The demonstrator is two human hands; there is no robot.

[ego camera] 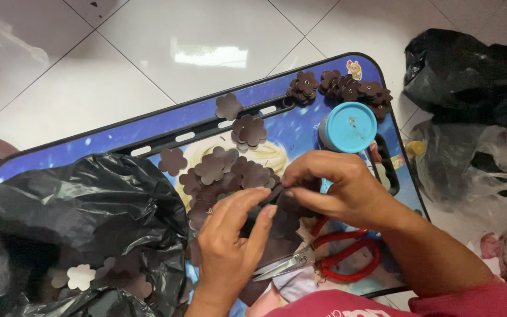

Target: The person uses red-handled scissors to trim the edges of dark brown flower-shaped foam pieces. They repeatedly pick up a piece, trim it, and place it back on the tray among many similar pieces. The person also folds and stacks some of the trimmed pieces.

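My left hand [230, 240] and my right hand [335, 188] meet over the middle of a blue printed lap table [118, 138]. Both pinch the same small dark brown flower-shaped cutout [277, 205] between thumbs and fingertips. A loose pile of the same brown flower cutouts [224, 176] lies just beyond my fingers. Red-handled scissors [330, 255] rest shut on the table under my right wrist.
A blue-lidded round container [350, 126] stands at the table's far right, with stacked brown flowers [347, 88] behind it. A black plastic bag [83, 235] holding cutouts covers the table's left end. More dark bags [470, 70] lie on the white tiled floor at right.
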